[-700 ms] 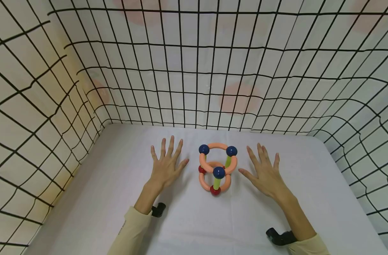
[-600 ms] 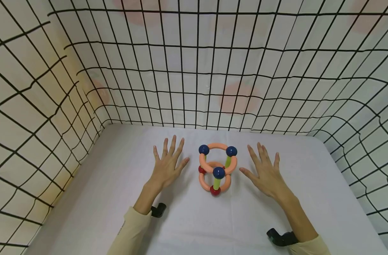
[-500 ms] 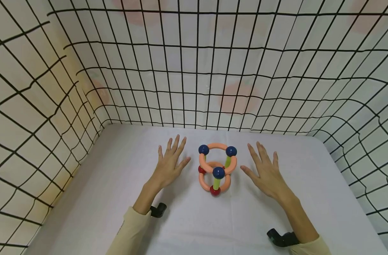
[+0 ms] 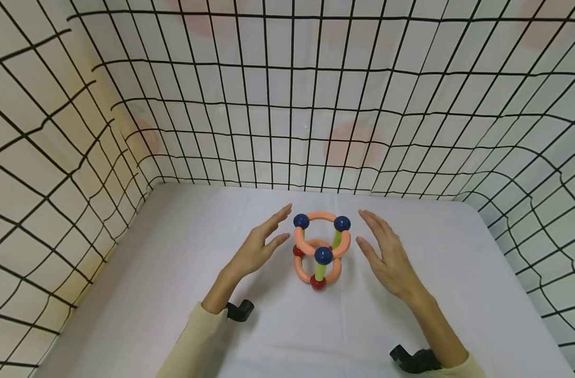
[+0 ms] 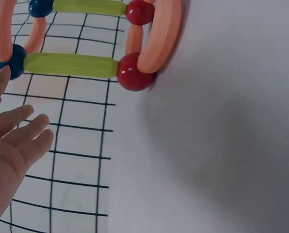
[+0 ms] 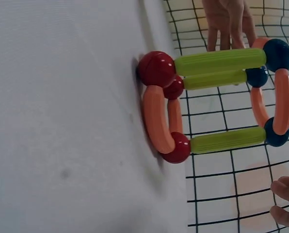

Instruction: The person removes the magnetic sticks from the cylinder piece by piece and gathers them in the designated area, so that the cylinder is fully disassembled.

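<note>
A magnetic ball-and-rod structure [image 4: 323, 256] stands upright on the white surface between my hands. Its lower ring has red balls [image 6: 156, 69] joined by curved orange rods [image 6: 157, 119]. Straight green rods [image 5: 72, 65] rise to blue balls [image 6: 279, 54] in the upper orange ring. On its left, my left hand [image 4: 255, 249] is held with fingers extended and thumb apart, holding nothing. Across from it my right hand [image 4: 386, 257] has its palm turned inward and fingers straight, a small gap from the structure.
White cloth [image 4: 287, 336] covers the surface under the structure. A black wire grid [image 4: 292, 105] encloses the back and both sides, with pale fabric behind it. Black wrist cameras [image 4: 240, 311] are strapped on both forearms.
Both hands have turned from palms down to palms facing inward. My left hand has moved right, toward the structure, and my right fingers have come slightly left. The structure stays put.
</note>
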A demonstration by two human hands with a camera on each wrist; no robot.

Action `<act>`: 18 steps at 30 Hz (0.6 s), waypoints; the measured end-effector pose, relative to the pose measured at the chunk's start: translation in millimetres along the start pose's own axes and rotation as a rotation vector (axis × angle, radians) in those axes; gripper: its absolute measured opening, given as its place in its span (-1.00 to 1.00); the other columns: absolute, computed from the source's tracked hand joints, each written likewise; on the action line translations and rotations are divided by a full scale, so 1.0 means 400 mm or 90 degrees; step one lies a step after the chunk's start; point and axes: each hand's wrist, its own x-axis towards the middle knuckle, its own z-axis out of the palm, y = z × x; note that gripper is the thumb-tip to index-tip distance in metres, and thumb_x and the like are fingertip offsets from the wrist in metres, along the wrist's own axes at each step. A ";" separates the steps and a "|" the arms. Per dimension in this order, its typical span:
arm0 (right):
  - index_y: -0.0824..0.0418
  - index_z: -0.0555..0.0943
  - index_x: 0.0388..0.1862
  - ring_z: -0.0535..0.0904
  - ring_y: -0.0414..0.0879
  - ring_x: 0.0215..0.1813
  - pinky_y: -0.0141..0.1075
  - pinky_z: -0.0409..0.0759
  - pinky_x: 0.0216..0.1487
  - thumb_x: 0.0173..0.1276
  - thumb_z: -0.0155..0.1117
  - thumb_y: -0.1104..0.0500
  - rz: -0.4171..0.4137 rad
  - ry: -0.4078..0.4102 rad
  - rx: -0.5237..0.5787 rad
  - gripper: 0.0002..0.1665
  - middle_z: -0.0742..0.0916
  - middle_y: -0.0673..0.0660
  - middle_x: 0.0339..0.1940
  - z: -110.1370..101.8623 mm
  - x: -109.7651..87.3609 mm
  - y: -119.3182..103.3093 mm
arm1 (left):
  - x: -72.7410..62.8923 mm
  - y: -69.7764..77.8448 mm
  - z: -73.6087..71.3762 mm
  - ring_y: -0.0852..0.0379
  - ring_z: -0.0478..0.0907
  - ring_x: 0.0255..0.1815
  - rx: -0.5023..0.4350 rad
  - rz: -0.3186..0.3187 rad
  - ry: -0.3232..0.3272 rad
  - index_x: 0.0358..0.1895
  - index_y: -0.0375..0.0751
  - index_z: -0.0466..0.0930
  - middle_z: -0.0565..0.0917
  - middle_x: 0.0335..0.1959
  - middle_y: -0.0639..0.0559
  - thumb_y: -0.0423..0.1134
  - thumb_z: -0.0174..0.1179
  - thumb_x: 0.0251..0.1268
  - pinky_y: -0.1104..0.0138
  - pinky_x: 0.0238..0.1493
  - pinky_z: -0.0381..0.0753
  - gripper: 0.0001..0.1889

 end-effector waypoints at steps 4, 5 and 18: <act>0.01 0.22 0.66 0.39 0.30 0.50 0.46 0.37 0.35 0.64 0.08 0.10 0.045 -0.042 0.045 -0.32 0.40 0.26 0.57 0.013 -0.006 0.016 | -0.001 -0.021 0.007 -0.13 0.34 0.60 -0.025 -0.045 -0.019 0.66 0.00 0.14 0.37 0.59 -0.13 -0.31 0.16 0.56 -0.09 0.57 0.32 -0.30; 0.00 0.22 0.67 0.41 0.29 0.49 0.44 0.40 0.35 0.64 0.09 0.11 0.054 -0.054 0.058 -0.32 0.41 0.25 0.57 0.016 -0.007 0.024 | -0.001 -0.028 0.009 -0.14 0.35 0.59 -0.032 -0.057 -0.025 0.65 0.01 0.15 0.39 0.57 -0.15 -0.31 0.16 0.56 -0.08 0.57 0.33 -0.32; 0.29 0.53 0.41 0.67 0.19 0.22 -0.02 0.70 0.22 0.55 0.27 0.10 0.185 -0.239 0.160 -0.46 0.68 0.32 0.31 0.051 -0.029 0.109 | -0.001 -0.090 0.033 -0.24 0.58 0.37 -0.112 -0.140 -0.130 0.52 -0.25 0.36 0.56 0.41 -0.26 -0.45 0.21 0.46 -0.02 0.37 0.60 -0.41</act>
